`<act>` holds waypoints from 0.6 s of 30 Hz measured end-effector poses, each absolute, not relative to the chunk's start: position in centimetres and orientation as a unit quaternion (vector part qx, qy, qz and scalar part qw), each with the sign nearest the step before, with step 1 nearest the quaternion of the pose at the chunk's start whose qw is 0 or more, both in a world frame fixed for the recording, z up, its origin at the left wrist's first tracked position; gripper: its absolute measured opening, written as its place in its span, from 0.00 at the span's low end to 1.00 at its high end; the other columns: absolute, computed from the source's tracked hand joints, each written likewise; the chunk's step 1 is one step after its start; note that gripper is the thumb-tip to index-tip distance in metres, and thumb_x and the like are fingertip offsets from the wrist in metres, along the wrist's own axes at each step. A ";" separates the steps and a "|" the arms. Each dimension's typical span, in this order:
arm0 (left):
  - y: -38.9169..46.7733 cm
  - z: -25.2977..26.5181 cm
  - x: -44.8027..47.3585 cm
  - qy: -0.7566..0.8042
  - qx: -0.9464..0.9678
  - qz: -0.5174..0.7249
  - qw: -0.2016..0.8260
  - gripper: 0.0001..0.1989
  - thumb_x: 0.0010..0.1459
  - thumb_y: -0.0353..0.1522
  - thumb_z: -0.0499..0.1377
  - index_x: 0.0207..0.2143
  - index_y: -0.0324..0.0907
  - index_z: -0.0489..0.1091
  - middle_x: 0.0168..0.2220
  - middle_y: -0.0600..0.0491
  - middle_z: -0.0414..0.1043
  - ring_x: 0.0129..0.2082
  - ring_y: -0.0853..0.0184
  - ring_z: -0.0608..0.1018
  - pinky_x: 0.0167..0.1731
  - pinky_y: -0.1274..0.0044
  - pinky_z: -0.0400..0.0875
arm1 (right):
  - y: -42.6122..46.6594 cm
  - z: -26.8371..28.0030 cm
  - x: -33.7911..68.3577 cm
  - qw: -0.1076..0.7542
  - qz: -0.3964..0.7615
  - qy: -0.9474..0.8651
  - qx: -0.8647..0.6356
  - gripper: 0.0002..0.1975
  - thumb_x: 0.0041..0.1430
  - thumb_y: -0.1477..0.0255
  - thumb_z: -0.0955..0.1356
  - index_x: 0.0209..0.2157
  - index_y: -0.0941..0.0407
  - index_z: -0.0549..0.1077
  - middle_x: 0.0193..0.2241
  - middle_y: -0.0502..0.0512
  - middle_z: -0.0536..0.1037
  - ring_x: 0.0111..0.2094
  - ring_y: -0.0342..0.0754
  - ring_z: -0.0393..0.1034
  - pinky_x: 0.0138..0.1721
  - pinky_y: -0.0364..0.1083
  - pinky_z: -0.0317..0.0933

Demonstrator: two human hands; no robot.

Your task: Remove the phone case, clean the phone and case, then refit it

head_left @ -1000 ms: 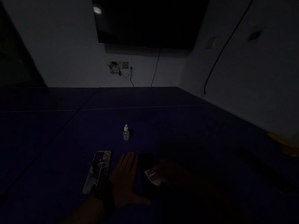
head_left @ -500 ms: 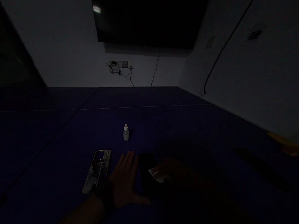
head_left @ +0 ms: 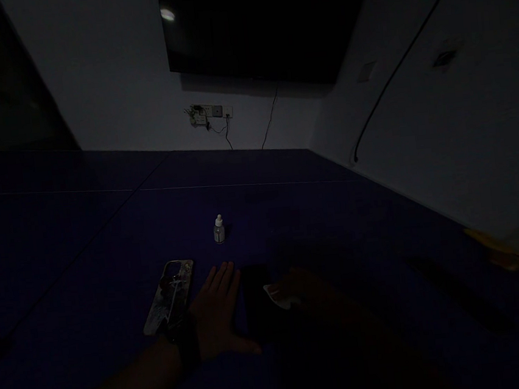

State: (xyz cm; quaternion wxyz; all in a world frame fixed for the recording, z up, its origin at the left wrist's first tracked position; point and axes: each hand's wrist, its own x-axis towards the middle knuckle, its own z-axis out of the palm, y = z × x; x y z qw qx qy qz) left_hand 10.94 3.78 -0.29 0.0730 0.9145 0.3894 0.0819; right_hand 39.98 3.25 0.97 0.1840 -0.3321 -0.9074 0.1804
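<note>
My left hand (head_left: 218, 314) lies flat on the blue surface, fingers stretched out and thumb spread toward the right. Against its right side is a dark, flat, phone-sized rectangle (head_left: 257, 305), its details lost in the dimness. My right hand (head_left: 308, 291) has its fingers closed on a white wipe (head_left: 281, 300), which it presses over the right part of that rectangle. Shadow hides much of this hand. Left of my left wrist lies a patterned phone case (head_left: 171, 298) with a camera cutout. A small dropper bottle (head_left: 219, 230) with a white top stands upright beyond my left fingertips.
The blue surface (head_left: 251, 207) runs back to a wall with a large dark television (head_left: 253, 30), sockets (head_left: 210, 112) and hanging cables. A long dark strip (head_left: 457, 291) and something yellow (head_left: 498, 249) lie at the right.
My right hand has slid slightly to the right and away from me with the white wipe. My left hand stays in place.
</note>
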 end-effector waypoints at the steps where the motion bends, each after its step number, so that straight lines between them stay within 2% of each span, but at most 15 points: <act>1: 3.7 -0.2 10.9 0.390 0.914 0.080 0.073 0.68 0.40 0.72 0.50 0.69 0.30 0.46 0.70 0.29 0.40 0.69 0.39 0.49 0.65 0.52 0.47 | 3.3 1.0 39.8 0.176 0.159 -0.906 -0.351 0.20 0.65 0.72 0.61 0.55 0.48 0.73 0.56 0.55 0.75 0.57 0.51 0.69 0.59 0.57 0.55; 4: 3.7 -0.1 10.9 0.391 0.914 0.076 0.074 0.68 0.41 0.71 0.50 0.69 0.29 0.46 0.70 0.29 0.40 0.69 0.39 0.49 0.65 0.53 0.48 | 3.4 1.0 38.7 0.141 0.129 -0.911 -0.366 0.22 0.66 0.73 0.60 0.58 0.49 0.71 0.59 0.57 0.72 0.56 0.52 0.69 0.57 0.56 0.59; 6: 3.8 -0.4 10.8 0.387 0.916 0.081 0.072 0.68 0.41 0.71 0.51 0.69 0.29 0.45 0.70 0.28 0.40 0.69 0.38 0.49 0.65 0.52 0.47 | 3.4 0.9 38.3 0.125 0.145 -0.922 -0.337 0.20 0.65 0.72 0.61 0.56 0.49 0.73 0.58 0.55 0.73 0.53 0.52 0.72 0.55 0.55 0.61; 9: 3.9 -0.9 10.7 0.379 0.918 0.102 0.063 0.67 0.42 0.71 0.51 0.70 0.31 0.43 0.70 0.30 0.40 0.69 0.39 0.48 0.65 0.52 0.46 | 3.4 0.9 39.4 0.142 0.173 -0.925 -0.307 0.18 0.64 0.71 0.62 0.52 0.48 0.76 0.55 0.53 0.77 0.54 0.51 0.72 0.57 0.55 0.58; 12: 4.0 -1.1 10.7 0.375 0.919 0.108 0.062 0.66 0.44 0.70 0.50 0.70 0.31 0.43 0.70 0.30 0.39 0.69 0.38 0.48 0.65 0.51 0.46 | 3.5 1.2 40.3 0.161 0.158 -0.915 -0.335 0.20 0.65 0.71 0.61 0.55 0.49 0.73 0.56 0.56 0.76 0.56 0.52 0.70 0.60 0.58 0.55; 16: 3.9 -0.6 10.8 0.382 0.917 0.086 0.073 0.67 0.43 0.71 0.49 0.69 0.28 0.45 0.70 0.27 0.39 0.69 0.38 0.48 0.65 0.51 0.47 | 3.3 1.2 39.1 0.137 0.157 -0.909 -0.360 0.21 0.67 0.71 0.60 0.59 0.48 0.70 0.59 0.56 0.71 0.57 0.51 0.69 0.58 0.56 0.58; 18: 3.8 -0.4 10.8 0.381 0.917 0.090 0.071 0.66 0.44 0.71 0.48 0.69 0.29 0.44 0.70 0.28 0.39 0.69 0.38 0.48 0.64 0.51 0.48 | 3.1 0.9 38.7 0.132 0.177 -0.913 -0.343 0.20 0.67 0.71 0.60 0.57 0.47 0.72 0.58 0.55 0.74 0.56 0.50 0.70 0.57 0.54 0.58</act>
